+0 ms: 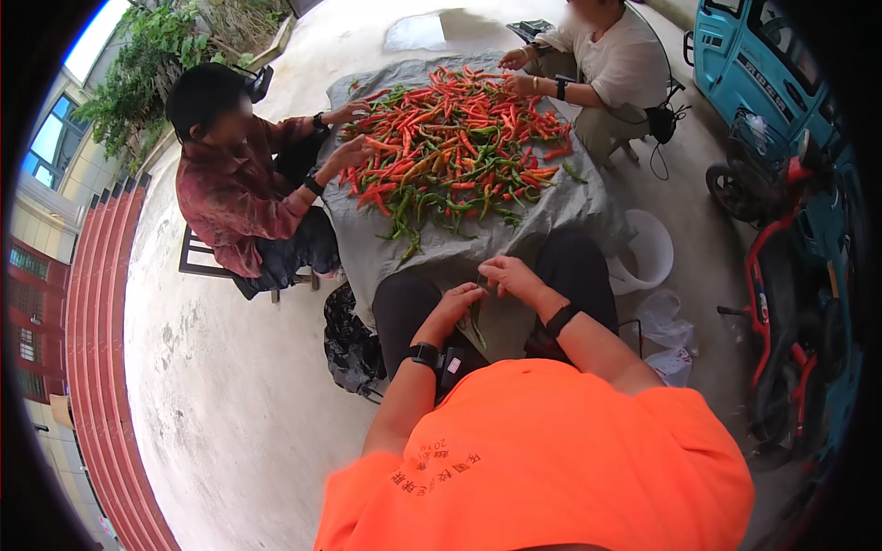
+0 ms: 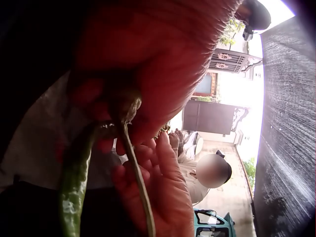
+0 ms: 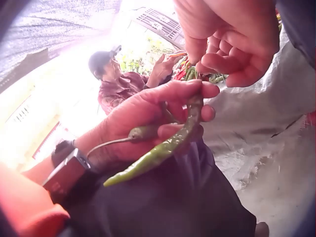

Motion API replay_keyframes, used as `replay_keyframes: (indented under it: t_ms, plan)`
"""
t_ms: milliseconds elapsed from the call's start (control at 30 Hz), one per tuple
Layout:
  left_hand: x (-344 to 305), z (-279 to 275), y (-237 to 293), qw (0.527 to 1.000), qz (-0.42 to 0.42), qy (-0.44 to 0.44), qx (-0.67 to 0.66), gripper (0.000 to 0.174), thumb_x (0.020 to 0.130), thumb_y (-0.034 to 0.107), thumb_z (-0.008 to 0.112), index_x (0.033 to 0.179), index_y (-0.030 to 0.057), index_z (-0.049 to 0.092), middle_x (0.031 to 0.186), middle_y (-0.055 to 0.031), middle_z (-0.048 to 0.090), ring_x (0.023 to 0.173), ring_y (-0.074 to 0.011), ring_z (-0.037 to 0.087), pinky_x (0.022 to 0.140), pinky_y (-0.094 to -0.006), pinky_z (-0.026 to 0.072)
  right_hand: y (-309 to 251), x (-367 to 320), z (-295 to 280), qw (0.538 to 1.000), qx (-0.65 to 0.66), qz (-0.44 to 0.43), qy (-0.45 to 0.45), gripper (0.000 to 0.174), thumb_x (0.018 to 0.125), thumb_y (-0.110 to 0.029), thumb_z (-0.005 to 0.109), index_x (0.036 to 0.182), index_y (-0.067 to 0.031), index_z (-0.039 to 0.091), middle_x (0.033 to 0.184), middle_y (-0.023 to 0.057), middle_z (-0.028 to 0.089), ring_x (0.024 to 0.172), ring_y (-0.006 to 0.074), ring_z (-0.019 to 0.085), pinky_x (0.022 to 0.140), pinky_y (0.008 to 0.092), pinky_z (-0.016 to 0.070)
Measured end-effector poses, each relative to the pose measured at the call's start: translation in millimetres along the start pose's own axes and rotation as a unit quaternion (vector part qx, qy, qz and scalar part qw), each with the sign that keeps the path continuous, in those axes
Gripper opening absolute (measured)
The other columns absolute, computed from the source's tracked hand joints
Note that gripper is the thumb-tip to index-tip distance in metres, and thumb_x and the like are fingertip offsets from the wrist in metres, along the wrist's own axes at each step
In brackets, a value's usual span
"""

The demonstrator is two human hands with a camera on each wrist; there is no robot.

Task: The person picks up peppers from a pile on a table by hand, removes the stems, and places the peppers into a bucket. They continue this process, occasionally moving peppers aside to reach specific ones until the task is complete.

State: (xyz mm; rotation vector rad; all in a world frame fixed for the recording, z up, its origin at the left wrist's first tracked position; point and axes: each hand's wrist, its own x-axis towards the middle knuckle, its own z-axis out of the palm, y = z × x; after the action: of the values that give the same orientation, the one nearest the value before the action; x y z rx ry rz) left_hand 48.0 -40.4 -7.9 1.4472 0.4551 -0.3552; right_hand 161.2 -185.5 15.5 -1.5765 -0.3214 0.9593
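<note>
My left hand [image 1: 455, 308] [image 3: 148, 103] holds a curved green pepper [image 3: 163, 149] [image 2: 76, 192] near its stem end, between thumb and fingers. A second green pepper [image 3: 148, 132] with a long thin stem lies across the same palm. Just above, my right hand [image 1: 516, 278] [image 3: 239, 42] pinches the first pepper's stem between thumb and finger, its other fingers curled. Both hands are over my lap, in front of a heap of red and green peppers [image 1: 450, 138] on a grey sheet [image 1: 354, 241].
One person [image 1: 239, 197] sits at the left with both hands at the heap, another [image 1: 620, 60] at the far right. A black bag [image 1: 347, 344] lies left of my knees. To the right are a white bucket [image 1: 654, 246], plastic bags [image 1: 666, 321] and a red-framed vehicle [image 1: 763, 266].
</note>
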Motion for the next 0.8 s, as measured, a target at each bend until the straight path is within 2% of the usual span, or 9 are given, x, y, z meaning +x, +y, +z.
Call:
replay_keyframes:
  t_ms: [100,200,300,400,467,533,633,733,800]
  plan:
    - [-6.0,5.0,7.6,1.000,-0.014,-0.010,-0.004,0.025,0.089,0.030,0.054,0.104,0.0100,0.060,0.082,0.0013,0.061,0.052,-0.0044,0.041,0.048,-0.0188,0.0336,13.6,8.2,2.6,0.999,0.011,0.002,-0.045,0.022,0.089,-0.023,0.056,0.095,-0.0036,0.063,0.076,0.0020,0.063,0.055,0.0078,0.053,0.052,0.0202,0.0436]
    - [-3.9,5.5,4.8,0.999,0.010,0.040,0.001,0.027,0.090,0.032,0.054,0.104,0.0099,0.060,0.085,0.0003,0.061,0.056,-0.0045,0.041,0.050,-0.0193,0.0339,1.1,9.4,1.1,1.000,-0.013,0.026,0.003,0.021,0.089,-0.022,0.056,0.095,-0.0039,0.063,0.076,0.0015,0.063,0.056,0.0081,0.053,0.054,0.0209,0.0452]
    - [-0.8,-1.6,1.3,0.991,0.010,0.090,-0.095,0.038,0.091,0.043,0.050,0.101,0.0068,0.060,0.081,-0.0013,0.057,0.059,-0.0083,0.043,0.052,-0.0225,0.0360,-28.5,23.8,-12.1,0.989,-0.047,-0.078,0.114,0.020,0.088,-0.019,0.055,0.098,-0.0028,0.062,0.078,0.0051,0.064,0.058,0.0095,0.056,0.056,0.0233,0.0466]
    - [1.5,-9.5,-3.8,0.970,0.011,0.083,-0.229,0.045,0.091,0.049,0.048,0.094,0.0062,0.060,0.077,-0.0024,0.055,0.060,-0.0113,0.045,0.054,-0.0247,0.0381,-62.4,41.2,-24.7,0.936,-0.010,-0.281,0.211,0.022,0.087,-0.018,0.056,0.101,-0.0012,0.060,0.080,0.0059,0.064,0.060,0.0100,0.057,0.057,0.0262,0.0473]
    - [3.2,-11.8,-1.6,0.949,0.000,0.074,-0.306,0.045,0.091,0.050,0.047,0.090,0.0069,0.060,0.075,-0.0027,0.054,0.060,-0.0123,0.047,0.054,-0.0251,0.0393,-79.7,40.9,-23.0,0.912,-0.002,-0.319,0.257,0.023,0.086,-0.017,0.057,0.103,-0.0004,0.060,0.081,0.0051,0.064,0.060,0.0109,0.058,0.057,0.0273,0.0472]
    - [-2.3,-8.6,7.0,0.925,-0.026,0.072,-0.371,0.042,0.092,0.048,0.047,0.087,0.0085,0.059,0.074,-0.0022,0.054,0.059,-0.0124,0.048,0.054,-0.0244,0.0400,-80.9,40.1,-22.6,0.931,-0.032,-0.287,0.223,0.025,0.086,-0.017,0.058,0.105,-0.0011,0.059,0.084,0.0046,0.063,0.062,0.0102,0.057,0.058,0.0263,0.0471]
    - [6.4,-12.7,-4.2,0.924,-0.044,0.042,-0.377,0.035,0.094,0.043,0.046,0.088,0.0101,0.057,0.070,-0.0001,0.053,0.056,-0.0117,0.047,0.051,-0.0227,0.0401,-33.5,36.8,-13.6,0.983,-0.099,-0.145,0.047,0.027,0.087,-0.019,0.059,0.109,-0.0029,0.058,0.090,0.0041,0.063,0.067,0.0079,0.056,0.061,0.0236,0.0472]
    - [12.2,-14.0,-18.0,0.943,-0.007,0.022,-0.333,0.028,0.095,0.037,0.045,0.087,0.0118,0.054,0.067,0.0018,0.051,0.052,-0.0108,0.046,0.047,-0.0220,0.0376,9.3,13.8,17.4,0.989,-0.103,-0.065,-0.087,0.027,0.085,-0.019,0.060,0.106,-0.0030,0.059,0.088,0.0031,0.063,0.068,0.0079,0.058,0.058,0.0238,0.0473]
    - [10.7,-11.9,-17.2,0.945,-0.007,0.056,-0.322,0.027,0.096,0.035,0.043,0.088,0.0114,0.052,0.067,0.0008,0.050,0.053,-0.0107,0.046,0.046,-0.0233,0.0374,17.5,10.3,31.1,0.988,-0.106,-0.067,-0.086,0.024,0.085,-0.019,0.060,0.104,-0.0033,0.060,0.088,0.0022,0.064,0.068,0.0077,0.058,0.056,0.0233,0.0471]
